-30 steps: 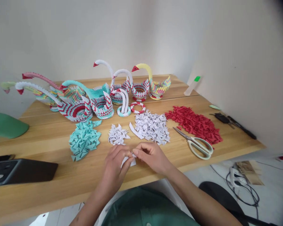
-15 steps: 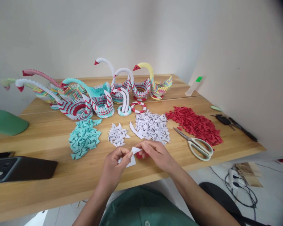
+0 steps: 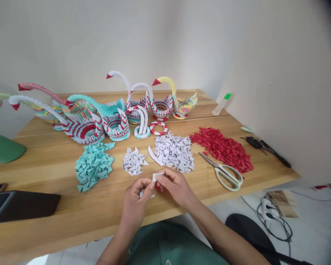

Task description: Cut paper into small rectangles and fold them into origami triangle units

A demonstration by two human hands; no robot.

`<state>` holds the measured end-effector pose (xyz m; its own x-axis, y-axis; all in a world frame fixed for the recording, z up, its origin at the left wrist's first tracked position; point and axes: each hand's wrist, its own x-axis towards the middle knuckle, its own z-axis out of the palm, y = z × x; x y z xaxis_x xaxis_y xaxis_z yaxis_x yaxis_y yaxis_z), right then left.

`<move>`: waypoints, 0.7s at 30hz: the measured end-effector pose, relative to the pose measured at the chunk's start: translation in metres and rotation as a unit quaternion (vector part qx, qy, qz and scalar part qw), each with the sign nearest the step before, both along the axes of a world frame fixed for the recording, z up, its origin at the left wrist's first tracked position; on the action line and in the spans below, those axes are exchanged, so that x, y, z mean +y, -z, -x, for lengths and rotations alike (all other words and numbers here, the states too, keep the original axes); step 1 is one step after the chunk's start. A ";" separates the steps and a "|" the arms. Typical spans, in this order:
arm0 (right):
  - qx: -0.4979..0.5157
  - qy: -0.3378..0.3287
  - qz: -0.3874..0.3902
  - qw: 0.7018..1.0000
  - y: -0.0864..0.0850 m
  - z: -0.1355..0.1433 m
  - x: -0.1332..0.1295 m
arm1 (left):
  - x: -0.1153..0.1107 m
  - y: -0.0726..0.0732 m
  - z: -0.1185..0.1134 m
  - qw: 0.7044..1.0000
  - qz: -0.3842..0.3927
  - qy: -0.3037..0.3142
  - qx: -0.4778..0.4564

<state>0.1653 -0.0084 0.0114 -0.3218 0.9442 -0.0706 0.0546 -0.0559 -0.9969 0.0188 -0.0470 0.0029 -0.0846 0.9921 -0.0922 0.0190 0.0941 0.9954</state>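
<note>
A small white piece of paper (image 3: 156,176) is pinched between both of my hands above the front of the table. My left hand (image 3: 139,193) grips its left side with thumb and forefinger. On its right, my right hand (image 3: 176,186) holds it with thumb and fingers. Below the hands, more white paper (image 3: 147,194) and a bit of red paper (image 3: 157,186) show, partly hidden. Just beyond lie a small pile of white folded paper triangles (image 3: 134,162), a larger white pile (image 3: 175,151) and a curved white strip of joined pieces (image 3: 155,156).
Teal triangles (image 3: 95,165) lie left, red triangles (image 3: 223,148) right, beside scissors (image 3: 228,176). Several paper swans (image 3: 85,130) and a red-white ring (image 3: 158,128) stand behind. A dark box-shaped object (image 3: 30,206) sits front left; keys (image 3: 254,142) and a pen (image 3: 276,154) lie far right.
My fingers have shifted on the white paper, and my right thumb now presses on its face. The view has turned slightly, moving the table's contents left and a little down.
</note>
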 end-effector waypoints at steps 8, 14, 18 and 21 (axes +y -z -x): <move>-0.068 0.068 -0.079 0.992 -0.009 0.003 0.009 | 0.016 -0.006 0.005 0.999 0.024 0.003 -0.049; -0.010 0.013 -0.008 1.000 -0.007 0.001 0.014 | 0.026 -0.006 0.004 0.996 0.021 0.057 -0.064; -0.045 0.036 -0.046 0.997 -0.005 -0.001 0.014 | 0.028 -0.002 0.000 0.994 0.021 0.097 -0.037; -0.064 0.039 -0.049 0.996 -0.005 -0.002 0.015 | 0.028 0.001 0.001 0.996 0.010 0.085 0.000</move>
